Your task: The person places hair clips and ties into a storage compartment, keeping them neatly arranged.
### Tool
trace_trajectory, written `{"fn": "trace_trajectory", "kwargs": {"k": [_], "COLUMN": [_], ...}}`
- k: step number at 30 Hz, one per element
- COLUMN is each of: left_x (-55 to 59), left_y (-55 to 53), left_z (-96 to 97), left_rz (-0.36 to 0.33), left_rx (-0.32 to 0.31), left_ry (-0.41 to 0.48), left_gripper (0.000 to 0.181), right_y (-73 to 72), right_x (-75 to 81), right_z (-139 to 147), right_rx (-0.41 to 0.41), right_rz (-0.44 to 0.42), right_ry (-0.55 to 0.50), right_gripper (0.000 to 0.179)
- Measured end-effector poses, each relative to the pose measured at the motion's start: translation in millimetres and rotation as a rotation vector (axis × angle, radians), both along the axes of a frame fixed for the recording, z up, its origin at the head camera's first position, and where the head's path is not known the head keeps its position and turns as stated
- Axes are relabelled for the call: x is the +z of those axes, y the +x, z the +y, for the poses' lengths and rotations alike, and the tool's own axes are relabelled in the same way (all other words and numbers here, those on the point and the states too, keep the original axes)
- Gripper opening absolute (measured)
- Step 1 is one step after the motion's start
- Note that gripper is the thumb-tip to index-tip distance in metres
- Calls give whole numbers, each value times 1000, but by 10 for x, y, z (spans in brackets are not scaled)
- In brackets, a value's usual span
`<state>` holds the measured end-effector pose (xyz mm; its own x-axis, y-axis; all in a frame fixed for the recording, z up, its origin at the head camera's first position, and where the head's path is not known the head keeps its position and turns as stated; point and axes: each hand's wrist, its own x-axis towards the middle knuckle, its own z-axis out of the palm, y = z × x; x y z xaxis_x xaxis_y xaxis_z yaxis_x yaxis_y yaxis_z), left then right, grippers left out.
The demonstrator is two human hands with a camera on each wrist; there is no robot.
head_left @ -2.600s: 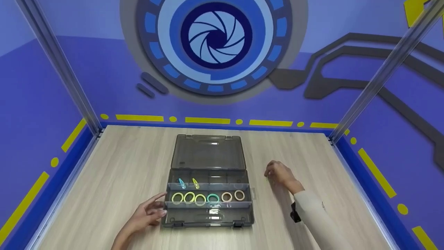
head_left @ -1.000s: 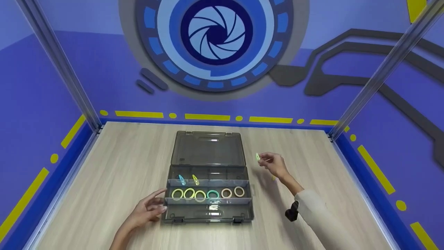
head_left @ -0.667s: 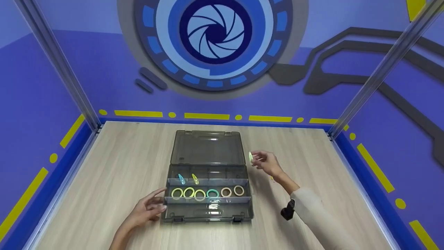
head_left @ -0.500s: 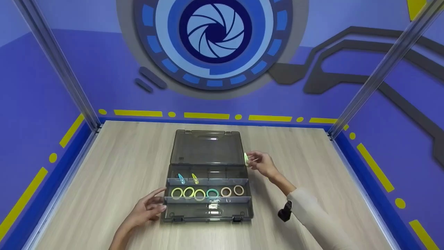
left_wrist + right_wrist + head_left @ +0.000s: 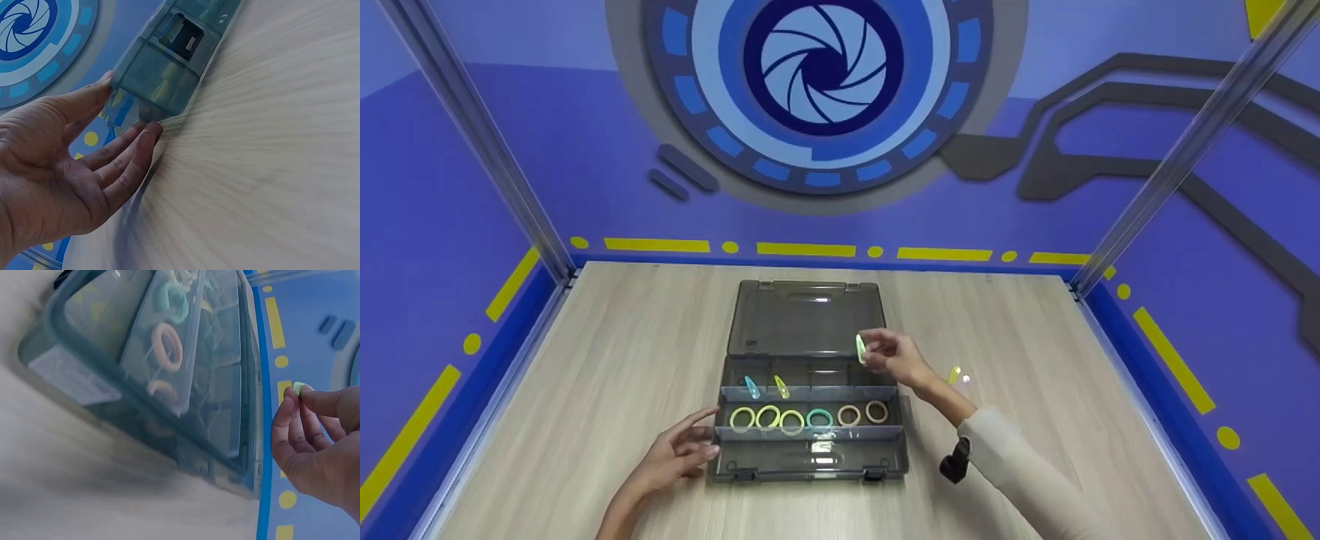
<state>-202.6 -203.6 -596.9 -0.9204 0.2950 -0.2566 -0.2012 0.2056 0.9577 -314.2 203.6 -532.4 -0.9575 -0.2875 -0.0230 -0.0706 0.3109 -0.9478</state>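
Observation:
In the head view my right hand point(image 5: 898, 358) pinches a pale green snap hair clip point(image 5: 860, 348) between thumb and fingertips, in the air over the right back of an open smoky-clear organizer box point(image 5: 855, 466). The right wrist view shows only the clip's tip. My left hand point(image 5: 669, 456) touches the box's left side with its fingertips. A blue clip point(image 5: 752, 387) and a yellow clip point(image 5: 781, 386) lie apart in the back row. The middle row holds several hair ties: yellow ones point(image 5: 732, 418), a teal one point(image 5: 820, 426) and two beige ones point(image 5: 840, 415).
The box's lid point(image 5: 810, 319) lies folded back. On the table point(image 5: 637, 330) to the right lie a yellow clip point(image 5: 955, 374) and a pale pinkish clip point(image 5: 965, 379), beside the right forearm. Blue printed walls point(image 5: 825, 217) enclose the table behind and at both sides.
My right hand has lifted the pale green clip from the table and carried it left over the box. The clips left on the table now show. My left hand stays at the box.

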Motion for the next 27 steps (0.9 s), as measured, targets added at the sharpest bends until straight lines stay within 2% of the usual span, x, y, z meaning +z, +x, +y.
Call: {"fn": "trace_trajectory", "kwargs": {"k": [10,17,23,27], "left_x": [3,10,-14,-25], "left_y": [-6,-2,-10,-7], "left_z": [-2,11,-6,-22], "left_rz": [28,50,65,67], "left_rx": [-16,-19,-30,-35], "left_ry": [32,39,48,55], "left_gripper": [74,74,74,75], "right_y": [-10,-34,-45,-54], "right_x": [-78,-160,-228,-279], "right_z": [-220,-358,-462,-555], "right_rx": [77,158,201,203], "right_rz": [-7,19,21,27], "right_ry": [-19,-78,-69,-49], "right_gripper": [39,37,37,36]}}
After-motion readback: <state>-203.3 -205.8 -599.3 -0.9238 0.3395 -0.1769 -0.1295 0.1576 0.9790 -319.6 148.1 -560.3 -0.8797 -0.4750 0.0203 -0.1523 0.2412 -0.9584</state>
